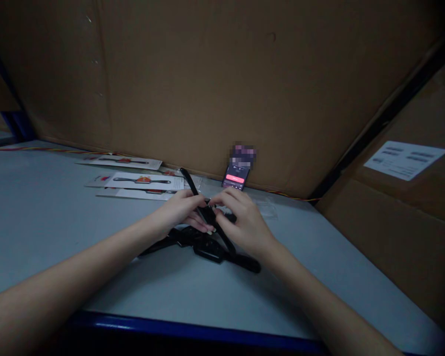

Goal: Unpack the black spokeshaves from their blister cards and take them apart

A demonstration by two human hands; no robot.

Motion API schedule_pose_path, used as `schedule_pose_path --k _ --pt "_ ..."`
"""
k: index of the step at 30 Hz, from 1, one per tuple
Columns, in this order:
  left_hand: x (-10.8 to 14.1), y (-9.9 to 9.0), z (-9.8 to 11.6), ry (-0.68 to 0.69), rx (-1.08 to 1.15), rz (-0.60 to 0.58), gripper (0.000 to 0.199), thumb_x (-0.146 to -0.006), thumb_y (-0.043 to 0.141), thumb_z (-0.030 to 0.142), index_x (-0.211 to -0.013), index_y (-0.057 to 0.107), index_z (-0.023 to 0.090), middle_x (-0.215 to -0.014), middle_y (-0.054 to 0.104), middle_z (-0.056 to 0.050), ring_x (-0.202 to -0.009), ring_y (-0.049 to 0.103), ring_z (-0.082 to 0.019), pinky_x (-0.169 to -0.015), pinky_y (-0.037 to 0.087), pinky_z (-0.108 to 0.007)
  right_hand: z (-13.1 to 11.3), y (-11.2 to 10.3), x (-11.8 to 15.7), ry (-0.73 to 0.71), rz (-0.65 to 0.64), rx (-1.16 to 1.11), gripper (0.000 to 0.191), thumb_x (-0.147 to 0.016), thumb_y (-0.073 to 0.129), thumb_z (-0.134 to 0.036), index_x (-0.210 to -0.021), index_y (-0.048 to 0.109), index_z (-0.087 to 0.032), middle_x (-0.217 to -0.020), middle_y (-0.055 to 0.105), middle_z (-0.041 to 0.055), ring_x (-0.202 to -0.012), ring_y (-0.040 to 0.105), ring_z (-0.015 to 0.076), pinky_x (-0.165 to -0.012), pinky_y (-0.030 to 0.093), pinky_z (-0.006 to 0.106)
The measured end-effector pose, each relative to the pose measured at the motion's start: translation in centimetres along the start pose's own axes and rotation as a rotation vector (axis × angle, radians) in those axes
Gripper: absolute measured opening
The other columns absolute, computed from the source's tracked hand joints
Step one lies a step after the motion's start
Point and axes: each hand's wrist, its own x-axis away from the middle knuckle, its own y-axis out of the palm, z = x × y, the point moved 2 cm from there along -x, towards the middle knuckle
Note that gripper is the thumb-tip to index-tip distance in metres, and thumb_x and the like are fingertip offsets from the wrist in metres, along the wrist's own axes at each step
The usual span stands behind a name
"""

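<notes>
Worktop [59,212]: carrying everything
Black tools [211,250]: lying just below the hands
Held tool [226,242]: slanting above those, probably mid-adjustment tbh
Left hand [185,211]: fingers gripping its middle
Right hand [243,217]: fingers curling in at the same spot, can't tell on what
Next move: probably needing a steady left grip, fine right fingertip work
Phone [235,180]: leaning behind

Slim bare forearms [107,257], narrow bare wrists [270,249], slender uncovered fingers [197,223] on left hand [187,212] and right hand [241,217].

Black tool [208,215] seems partly hidden.
</notes>
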Motion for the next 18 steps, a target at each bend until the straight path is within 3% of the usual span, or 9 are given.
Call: schedule_pose_path --k 6,13,18 --pt "0.15 0.07 0.21 -0.022 -0.007 0.034 0.02 -0.076 0.047 0.016 -0.094 0.046 0.011 -0.067 0.069 -0.016 -0.059 0.069 -0.025 -0.057 0.057 -0.033 0.26 -0.24 -0.05 -0.004 0.034 0.02 0.039 -0.07 0.039 0.0 -0.099 0.054 -0.02 -0.098 0.06 0.0041 -0.095 0.053 0.02 -0.081 0.036 0.034" --pt "0.12 0.03 0.02 -0.017 0.018 0.012 0.015 -0.076 0.049 0.017 -0.09 0.048 0.011 -0.063 0.068 -0.015 -0.06 0.069 -0.025 -0.058 0.057 -0.033 0.13 -0.14 -0.05 0.003 0.015 0.06 0.019 -0.079 0.051 -0.019 -0.097 0.058 -0.02 -0.094 0.06 0.0052 -0.092 0.053 0.022 -0.079 0.038 0.035" --pt "0.1 0.02 -0.22 -0.008 0.021 0.003 0.016 -0.073 0.05 0.017 -0.089 0.049 0.011 -0.062 0.068 -0.014 -0.06 0.069 -0.026 -0.056 0.057 -0.032 0.2 -0.01 0.03 -0.069 -0.025 0.079 0.03 -0.074 0.044 -0.004 -0.093 0.06 -0.022 -0.094 0.058 0.0046 -0.091 0.051 0.0212 -0.078 0.038 0.035"
